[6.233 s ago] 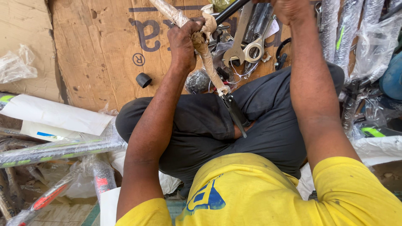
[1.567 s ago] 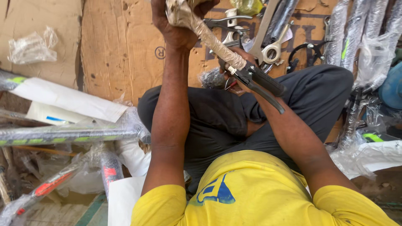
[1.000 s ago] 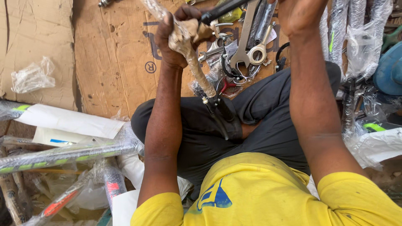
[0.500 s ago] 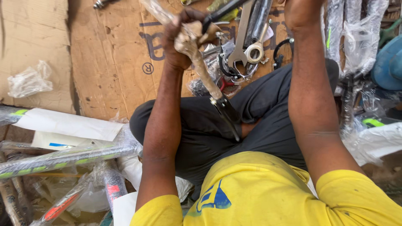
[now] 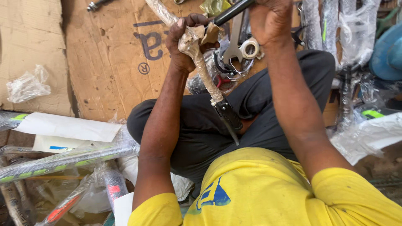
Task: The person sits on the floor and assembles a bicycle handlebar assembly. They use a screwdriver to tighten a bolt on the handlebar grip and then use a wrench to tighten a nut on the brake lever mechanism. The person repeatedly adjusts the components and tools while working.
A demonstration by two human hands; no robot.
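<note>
Gripping the plastic-wrapped handlebar [image 5: 200,62] at its top bend, left hand [image 5: 184,42] is closing tight round the wrap above the lap; right hand [image 5: 270,21] is clamping the black tool handle [image 5: 232,10] at that joint; keeping the bar steady while turning looks best

Paper-wrapped handlebar [image 5: 204,69], apparently tilted, black-tipped

flattened cardboard [image 5: 104,62], crumpled clear plastic bag [image 5: 27,86], wrenches [image 5: 234,39], white paper sheet [image 5: 71,127], wrapped frame tubes [image 5: 63,159]
</note>
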